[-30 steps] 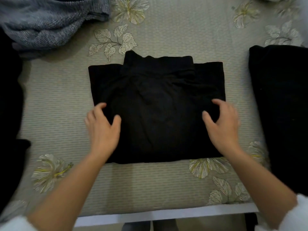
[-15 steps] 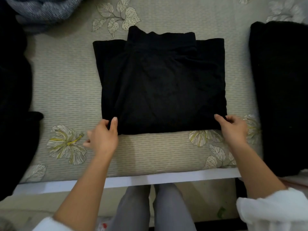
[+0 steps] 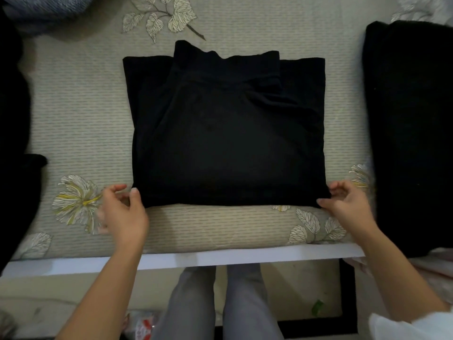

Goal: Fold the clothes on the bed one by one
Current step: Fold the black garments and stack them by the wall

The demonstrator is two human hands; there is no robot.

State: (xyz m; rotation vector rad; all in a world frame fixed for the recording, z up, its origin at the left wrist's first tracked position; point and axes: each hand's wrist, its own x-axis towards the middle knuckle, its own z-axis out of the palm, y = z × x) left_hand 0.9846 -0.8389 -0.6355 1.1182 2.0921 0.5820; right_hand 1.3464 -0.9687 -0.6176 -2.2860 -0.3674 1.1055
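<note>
**Black garment folded square near the bed's front edge**

The black garment (image 3: pixel 228 143) lies flat on the bed (image 3: pixel 81 114), folded into a near-square block. Its near edge runs parallel to the mattress front and sits close behind it. A narrower folded layer lies on top, and its collar end (slightly wavy) pokes out past the far edge. Soft creases cross the upper right part. Well apart to the right, a black pile (image 3: pixel 411 131) of cloth lies lengthwise. More black cloth (image 3: pixel 12 143) lies along the left edge, and a grey knit (image 3: pixel 41 8) sits at the far left corner.
</note>
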